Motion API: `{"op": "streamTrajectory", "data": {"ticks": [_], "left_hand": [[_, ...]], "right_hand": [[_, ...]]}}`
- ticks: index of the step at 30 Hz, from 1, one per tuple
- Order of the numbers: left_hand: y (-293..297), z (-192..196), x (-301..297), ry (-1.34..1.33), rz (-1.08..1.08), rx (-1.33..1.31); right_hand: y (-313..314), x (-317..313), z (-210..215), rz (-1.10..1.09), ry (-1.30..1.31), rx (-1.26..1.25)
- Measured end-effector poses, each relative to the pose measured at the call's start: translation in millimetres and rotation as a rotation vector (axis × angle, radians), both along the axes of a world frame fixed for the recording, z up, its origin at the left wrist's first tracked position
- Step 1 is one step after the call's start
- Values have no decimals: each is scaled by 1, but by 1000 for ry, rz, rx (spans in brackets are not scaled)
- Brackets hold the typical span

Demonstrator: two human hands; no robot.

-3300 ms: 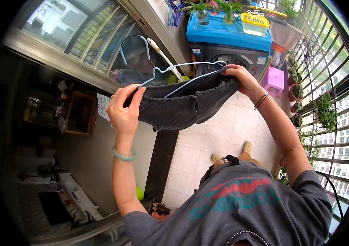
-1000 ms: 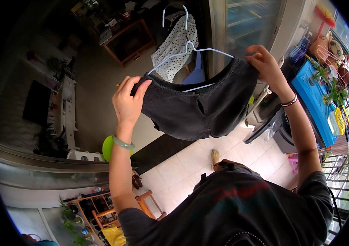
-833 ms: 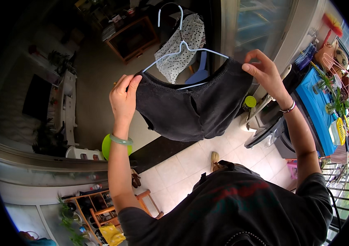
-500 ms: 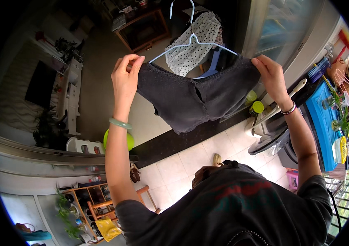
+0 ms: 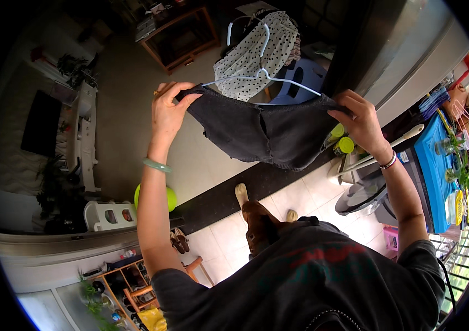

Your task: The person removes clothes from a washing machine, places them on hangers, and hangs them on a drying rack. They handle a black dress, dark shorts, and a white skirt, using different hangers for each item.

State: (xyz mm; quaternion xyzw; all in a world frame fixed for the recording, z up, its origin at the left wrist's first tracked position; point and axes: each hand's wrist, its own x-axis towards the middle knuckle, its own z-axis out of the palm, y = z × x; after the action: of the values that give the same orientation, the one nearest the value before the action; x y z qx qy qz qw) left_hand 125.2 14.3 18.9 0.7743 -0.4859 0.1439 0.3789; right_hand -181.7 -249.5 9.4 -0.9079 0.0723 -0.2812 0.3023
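Observation:
Between my two raised hands a dark grey sleeveless top [image 5: 245,129] is stretched out on a light blue clothes hanger [image 5: 295,84]. My left hand [image 5: 171,110] pinches the top's left shoulder, thumb against fingers. At the other shoulder my right hand [image 5: 360,116] is closed on the cloth in the same way. The hanger's hook stands up above the neckline, and its arms run into the shoulders. A small gap shows at the middle of the front, and the hem hangs loose.
Beyond the top, a white polka-dot garment [image 5: 256,55] lies over a blue chair [image 5: 303,83]. A dark threshold [image 5: 212,207] crosses the floor. At right stand a washing machine [image 5: 364,190] and a bright blue cover [image 5: 430,171]. A wooden shoe rack [image 5: 121,287] is at lower left.
One foot has come forward onto the dark threshold. The top tilts flatter and its hem sits higher. My fingers have curled further over both shoulders, and the polka-dot garment appears slightly further left.

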Motion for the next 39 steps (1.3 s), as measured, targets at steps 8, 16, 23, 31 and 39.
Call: {"op": "streamTrajectory", "data": {"ticks": [8, 16, 23, 31, 39], "left_hand": [[-35, -12, 117, -231, -79, 202], [-66, -11, 245, -316, -207, 216], [-112, -27, 320, -351, -139, 187], [-169, -56, 382, 237, -288, 243], [-214, -71, 460, 231, -297, 280]], "right_hand": [[9, 89, -15, -187, 122, -78], [40, 194, -24, -274, 74, -5], [35, 268, -38, -369, 121, 128], [-6, 328, -63, -389, 110, 173], [-29, 399, -90, -310, 113, 305]]}}
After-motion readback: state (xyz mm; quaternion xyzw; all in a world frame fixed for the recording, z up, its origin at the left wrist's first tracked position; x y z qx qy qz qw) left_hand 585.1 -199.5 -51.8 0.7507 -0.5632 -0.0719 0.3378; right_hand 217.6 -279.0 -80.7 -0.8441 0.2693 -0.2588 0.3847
